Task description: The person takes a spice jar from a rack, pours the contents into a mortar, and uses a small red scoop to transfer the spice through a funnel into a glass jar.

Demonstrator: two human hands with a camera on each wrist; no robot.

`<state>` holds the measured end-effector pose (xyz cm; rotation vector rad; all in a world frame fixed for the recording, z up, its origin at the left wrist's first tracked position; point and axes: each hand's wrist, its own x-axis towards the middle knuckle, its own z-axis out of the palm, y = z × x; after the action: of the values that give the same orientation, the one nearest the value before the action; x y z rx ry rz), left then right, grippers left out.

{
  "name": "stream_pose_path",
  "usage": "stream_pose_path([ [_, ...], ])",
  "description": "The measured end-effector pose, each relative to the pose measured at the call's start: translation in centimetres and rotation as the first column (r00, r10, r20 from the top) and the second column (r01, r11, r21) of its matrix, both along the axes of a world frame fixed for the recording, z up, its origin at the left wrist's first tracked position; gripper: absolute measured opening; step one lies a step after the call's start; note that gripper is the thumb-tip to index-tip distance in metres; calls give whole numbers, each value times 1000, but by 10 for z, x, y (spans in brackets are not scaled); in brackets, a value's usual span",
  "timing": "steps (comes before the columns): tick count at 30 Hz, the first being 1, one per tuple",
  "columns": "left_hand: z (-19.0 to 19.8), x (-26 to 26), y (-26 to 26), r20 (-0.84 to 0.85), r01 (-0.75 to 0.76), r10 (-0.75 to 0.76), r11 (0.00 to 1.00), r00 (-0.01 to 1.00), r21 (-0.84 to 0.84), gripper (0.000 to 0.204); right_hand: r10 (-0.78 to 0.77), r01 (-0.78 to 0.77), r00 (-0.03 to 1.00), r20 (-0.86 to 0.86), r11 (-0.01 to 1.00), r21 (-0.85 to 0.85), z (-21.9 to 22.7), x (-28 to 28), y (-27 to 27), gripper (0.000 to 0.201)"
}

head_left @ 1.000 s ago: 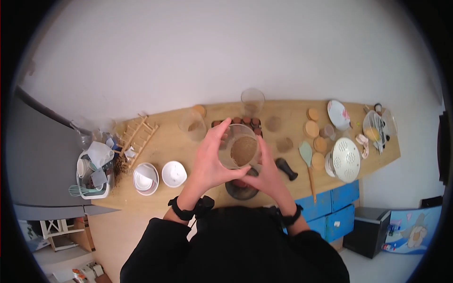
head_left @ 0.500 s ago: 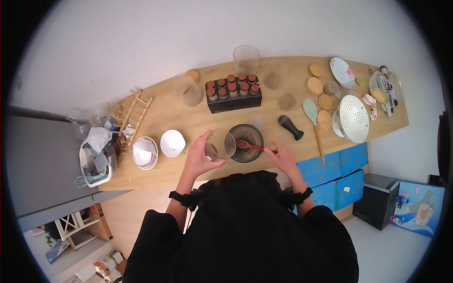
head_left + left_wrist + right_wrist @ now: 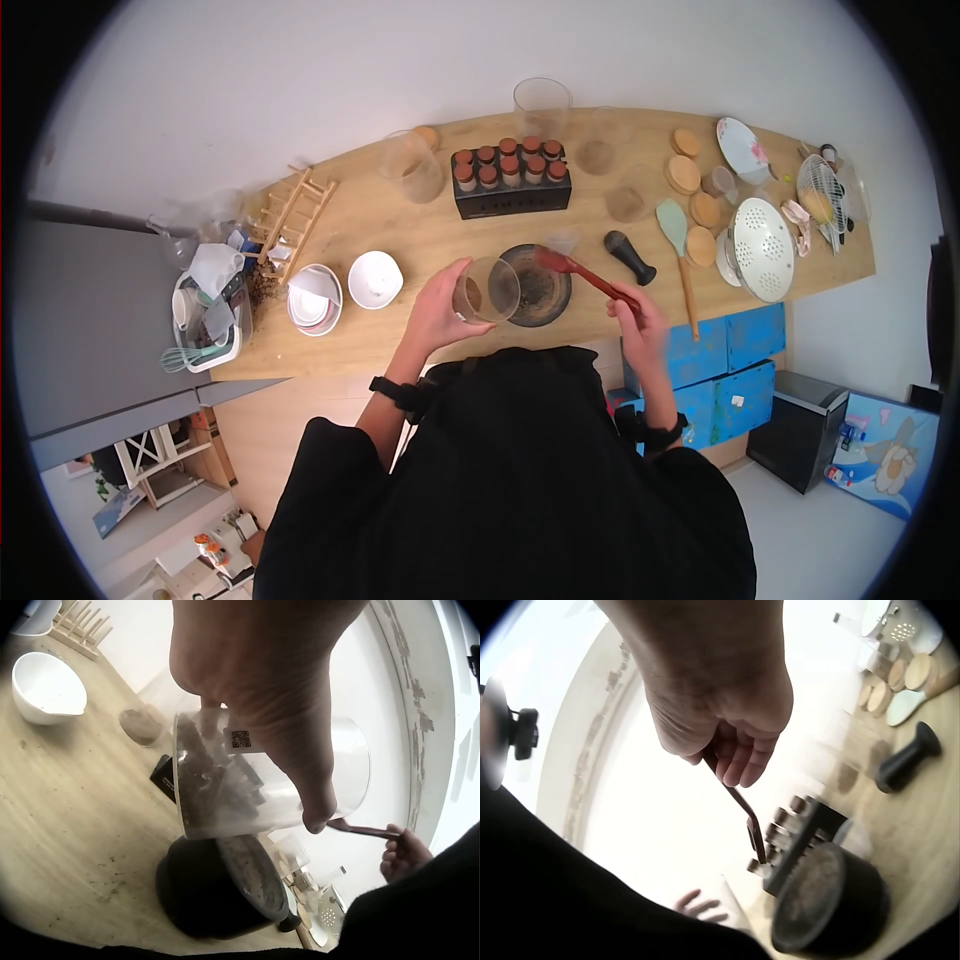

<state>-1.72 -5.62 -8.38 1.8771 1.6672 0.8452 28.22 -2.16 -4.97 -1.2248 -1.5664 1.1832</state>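
Observation:
My left hand (image 3: 438, 310) grips a clear cylindrical jar (image 3: 490, 290) with brown powder in it, held at the left side of a dark mortar (image 3: 545, 300). In the left wrist view the jar (image 3: 277, 780) is above the mortar (image 3: 202, 892), fingers and thumb around its wall. My right hand (image 3: 643, 325) holds a reddish-brown utensil (image 3: 590, 275) by its handle, its broad head over the mortar's far part. The right wrist view has the utensil (image 3: 742, 802) clear of the mortar (image 3: 840, 900), which has brown residue inside.
A black rack (image 3: 512, 200) of cork-topped vials stands behind the mortar. Right of it are a black pestle (image 3: 630, 258), a spatula (image 3: 673, 228) and a white colander (image 3: 762, 250). White bowls (image 3: 375, 280) and a wooden rack (image 3: 292, 222) are at left; clear jars (image 3: 412, 168) stand behind.
From both hands around the raised jar, my right hand has moved to the utensil and lifted it from the mortar, up and right. My left hand has lowered the jar beside the mortar.

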Motion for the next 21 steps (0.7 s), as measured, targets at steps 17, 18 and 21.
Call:
stream_pose_path([
  [17, 8, 22, 17, -16, 190, -190, 972, 982, 142, 88, 349, -486, 864, 362, 765, 423, -2, -61, 19, 20],
  [18, 9, 22, 16, -38, 196, -192, 966, 981, 170, 88, 366, -473, 874, 320, 789, 391, -7, -58, 20, 20],
  [21, 9, 22, 14, -50, 195, -189, 970, 981, 147, 88, 417, -484, 867, 273, 835, 263, -9, -47, 21, 22],
])
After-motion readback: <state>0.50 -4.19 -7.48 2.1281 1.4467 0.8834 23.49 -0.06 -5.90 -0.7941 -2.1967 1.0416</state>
